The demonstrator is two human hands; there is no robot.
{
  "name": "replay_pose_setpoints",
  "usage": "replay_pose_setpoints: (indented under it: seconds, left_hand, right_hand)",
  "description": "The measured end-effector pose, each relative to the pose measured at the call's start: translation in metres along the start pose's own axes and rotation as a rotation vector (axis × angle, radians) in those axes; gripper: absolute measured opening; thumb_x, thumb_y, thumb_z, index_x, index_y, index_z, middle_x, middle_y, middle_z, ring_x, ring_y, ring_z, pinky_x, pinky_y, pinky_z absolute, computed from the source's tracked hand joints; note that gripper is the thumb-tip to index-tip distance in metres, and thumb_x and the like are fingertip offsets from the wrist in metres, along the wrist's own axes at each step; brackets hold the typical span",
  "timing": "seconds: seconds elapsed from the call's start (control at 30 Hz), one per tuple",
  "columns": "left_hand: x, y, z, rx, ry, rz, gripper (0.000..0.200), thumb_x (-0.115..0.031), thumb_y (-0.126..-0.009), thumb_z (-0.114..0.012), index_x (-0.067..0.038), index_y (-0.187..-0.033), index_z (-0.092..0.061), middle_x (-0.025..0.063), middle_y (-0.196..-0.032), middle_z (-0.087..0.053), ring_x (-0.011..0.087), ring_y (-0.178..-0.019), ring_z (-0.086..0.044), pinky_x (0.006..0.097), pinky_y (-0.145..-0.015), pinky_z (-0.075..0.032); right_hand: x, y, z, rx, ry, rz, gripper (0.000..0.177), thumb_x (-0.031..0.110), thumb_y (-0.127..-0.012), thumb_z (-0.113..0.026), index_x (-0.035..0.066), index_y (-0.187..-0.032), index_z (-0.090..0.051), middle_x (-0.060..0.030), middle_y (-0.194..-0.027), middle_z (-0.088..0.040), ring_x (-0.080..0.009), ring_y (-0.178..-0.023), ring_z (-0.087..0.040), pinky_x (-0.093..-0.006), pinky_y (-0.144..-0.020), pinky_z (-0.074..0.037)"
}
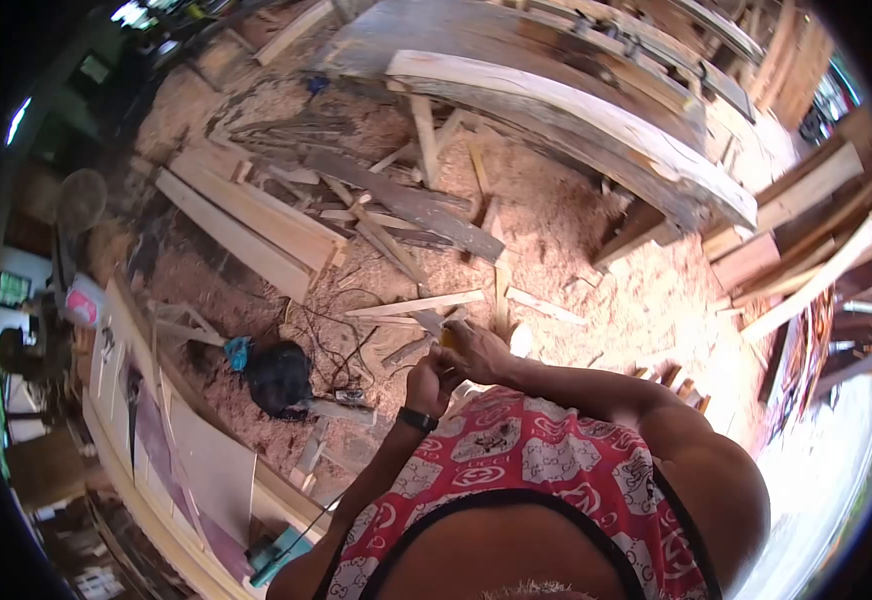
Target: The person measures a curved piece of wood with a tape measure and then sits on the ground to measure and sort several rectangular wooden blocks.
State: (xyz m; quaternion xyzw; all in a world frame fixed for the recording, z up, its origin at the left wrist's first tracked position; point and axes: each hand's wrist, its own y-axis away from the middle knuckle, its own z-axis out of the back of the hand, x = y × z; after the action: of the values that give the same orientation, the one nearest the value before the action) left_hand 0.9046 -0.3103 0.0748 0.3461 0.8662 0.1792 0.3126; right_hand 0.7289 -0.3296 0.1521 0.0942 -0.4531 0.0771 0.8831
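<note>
My right hand [483, 352] is closed around a small yellow object [448, 339], mostly covered by the fingers. A flat grey piece [427, 321] shows just beyond it; I cannot tell whether the two are one thing. My left hand [427, 386], with a dark watch [418, 419] at the wrist, meets the right hand in front of my chest. Its fingers are pinched together close under the yellow object, and whatever lies between them is hidden. Below the hands, thin wood strips [418, 303] lie on the sawdust-covered ground.
A heavy timber slab [566, 120] rests on supports ahead. Planks [246, 225] and loose offcuts [396, 205] lie front left. A black bag [279, 379] sits near tangled cord. A long bench with pale boards [201, 465] runs along my left; stacked lumber [806, 235] stands right.
</note>
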Motion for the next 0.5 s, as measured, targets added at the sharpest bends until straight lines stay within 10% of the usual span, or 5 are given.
replay_pose_setpoints:
  seconds: [0.13, 0.5]
  left_hand:
    - [0.001, -0.023, -0.058, 0.000, 0.060, 0.314, 0.042, -0.036, -0.107, -0.038, -0.002, -0.120, -0.059, 0.0143, -0.110, -0.067, 0.0278, -0.104, -0.066, 0.0441, -0.093, -0.054]
    - [0.049, -0.112, -0.172, -0.020, -0.668, 0.288, 0.017, -0.007, -0.097, -0.055, 0.001, -0.111, -0.057, 0.0119, -0.100, -0.066, 0.0215, -0.085, -0.070, 0.0341, -0.075, -0.061]
  right_hand:
    - [-0.031, 0.013, 0.029, 0.035, -0.015, -0.077, 0.064, 0.058, -0.096, -0.050, 0.001, -0.125, -0.061, -0.0259, -0.115, -0.062, -0.0439, -0.111, -0.059, -0.0497, -0.095, -0.048]
    - [-0.159, 0.052, 0.163, 0.090, -0.194, -0.012, 0.061, 0.055, -0.094, -0.058, -0.002, -0.112, -0.067, -0.0254, -0.096, -0.070, -0.0340, -0.091, -0.070, -0.0424, -0.079, -0.054]
